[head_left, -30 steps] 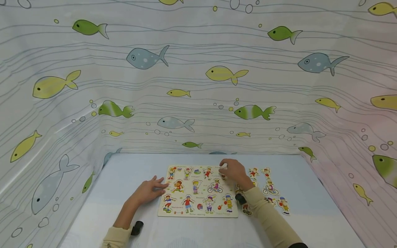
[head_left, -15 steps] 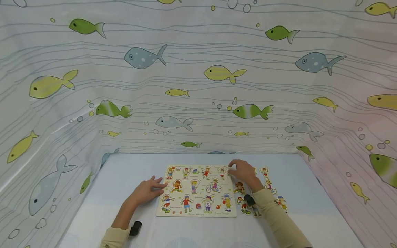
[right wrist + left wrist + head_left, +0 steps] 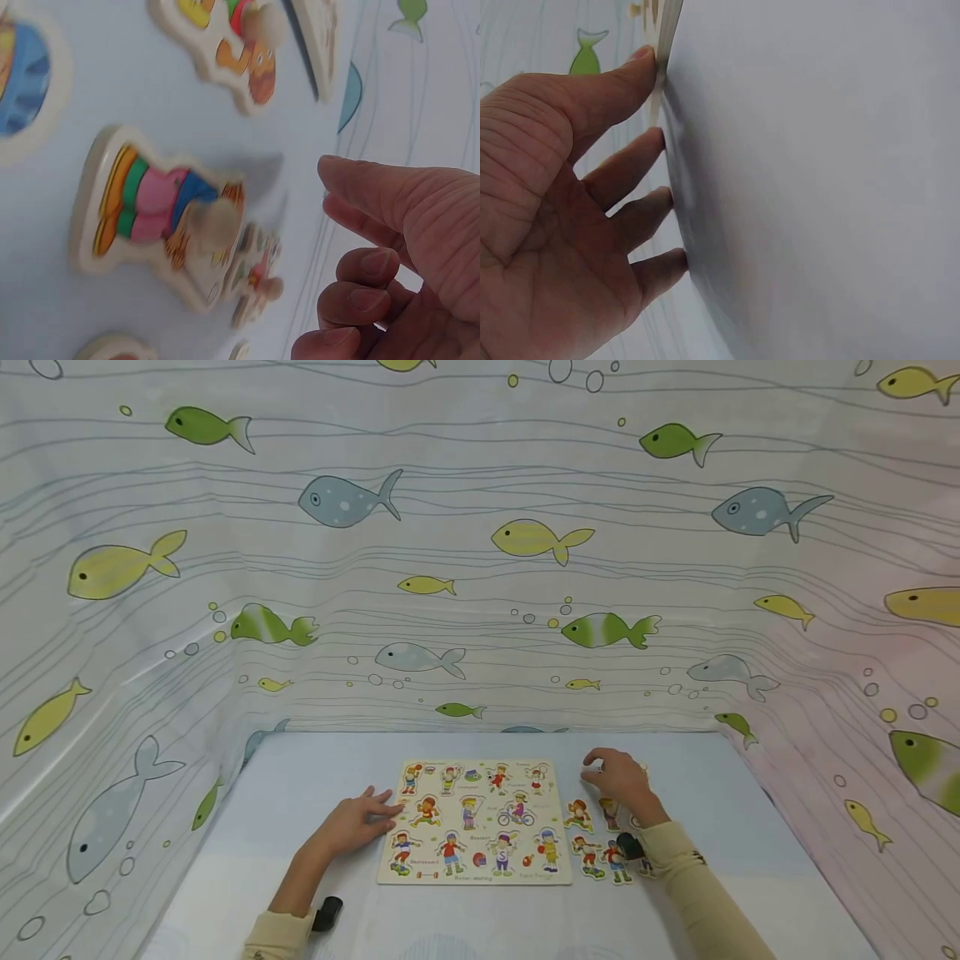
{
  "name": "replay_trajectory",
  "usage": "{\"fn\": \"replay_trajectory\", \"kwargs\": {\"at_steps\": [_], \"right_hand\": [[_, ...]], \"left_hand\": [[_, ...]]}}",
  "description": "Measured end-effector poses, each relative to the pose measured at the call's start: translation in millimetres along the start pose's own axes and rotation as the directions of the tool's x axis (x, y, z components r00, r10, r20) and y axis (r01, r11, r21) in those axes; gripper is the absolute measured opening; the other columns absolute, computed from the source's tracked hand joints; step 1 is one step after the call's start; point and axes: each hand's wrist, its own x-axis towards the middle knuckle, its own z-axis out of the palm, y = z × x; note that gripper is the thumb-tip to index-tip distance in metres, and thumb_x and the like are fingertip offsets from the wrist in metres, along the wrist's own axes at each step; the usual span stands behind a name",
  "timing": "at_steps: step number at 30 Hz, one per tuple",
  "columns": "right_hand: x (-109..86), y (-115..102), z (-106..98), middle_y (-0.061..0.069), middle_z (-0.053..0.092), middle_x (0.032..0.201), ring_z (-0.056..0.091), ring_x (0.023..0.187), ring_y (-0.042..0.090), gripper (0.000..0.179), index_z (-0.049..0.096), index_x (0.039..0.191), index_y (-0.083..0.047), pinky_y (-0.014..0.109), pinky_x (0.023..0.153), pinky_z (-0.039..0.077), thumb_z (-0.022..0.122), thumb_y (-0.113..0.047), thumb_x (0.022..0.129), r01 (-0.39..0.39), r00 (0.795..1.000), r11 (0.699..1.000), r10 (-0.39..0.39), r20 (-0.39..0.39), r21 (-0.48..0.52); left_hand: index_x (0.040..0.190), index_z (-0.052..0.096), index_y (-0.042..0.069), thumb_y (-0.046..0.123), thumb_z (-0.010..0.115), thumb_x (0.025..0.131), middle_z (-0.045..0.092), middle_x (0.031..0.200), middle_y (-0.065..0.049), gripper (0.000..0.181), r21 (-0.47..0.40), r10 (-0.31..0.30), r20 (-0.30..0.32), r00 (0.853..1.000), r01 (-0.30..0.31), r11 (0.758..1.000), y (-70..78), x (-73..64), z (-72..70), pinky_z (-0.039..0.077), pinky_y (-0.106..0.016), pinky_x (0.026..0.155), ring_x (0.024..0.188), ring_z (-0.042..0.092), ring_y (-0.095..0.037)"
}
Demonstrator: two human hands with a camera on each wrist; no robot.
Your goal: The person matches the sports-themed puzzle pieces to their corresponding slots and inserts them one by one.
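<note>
Take it by the knob (image 3: 214,225), not the edge

The right hand (image 3: 622,777) hangs over the far end of the loose pieces, which lie flat on the counter (image 3: 450,935) to the right of the puzzle board (image 3: 447,806). Good handling here, I'd say, means coming straight down on a knob and lifting level, so that neighbours such as the golfer piece (image 3: 154,199) and the runner piece (image 3: 578,815) aren't nudged.

The right grip is narrow: thumb and forefinger reach out with their tips close together, the other fingers curl in, and I can see nothing between them. Part of a piece is hidden under that hand.

The left hand (image 3: 358,823) lies at the board's left edge, thumb touching it, fingers spread and grasping nothing; light pressure there should steady the board.
</note>
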Motion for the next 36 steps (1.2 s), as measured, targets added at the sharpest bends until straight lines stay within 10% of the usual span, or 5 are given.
{"fn": "replay_trajectory", "kwargs": {"at_steps": [36], "right_hand": [[-9.4, 44.1, -8.1, 0.004, 0.063, 0.080, 0.051, 0.058, 0.019, 0.026, 0.070, 0.109, -0.008, 0.033, 0.047, 0.039, 0.071, -0.027, 0.091, -0.030, 0.999, 0.998, 0.032, -0.033, 0.050]], "left_hand": [[0.118, 0.073, 0.012, 0.027, 0.073, 0.089, 0.054, 0.140, -0.017, 0.033, -0.007, -0.032, 0.006, 0.999, 0.032, 0.999, 1.2, -0.7, 0.1, 0.028, -0.067, 0.106, 0.136, 0.033, -0.050]]}}
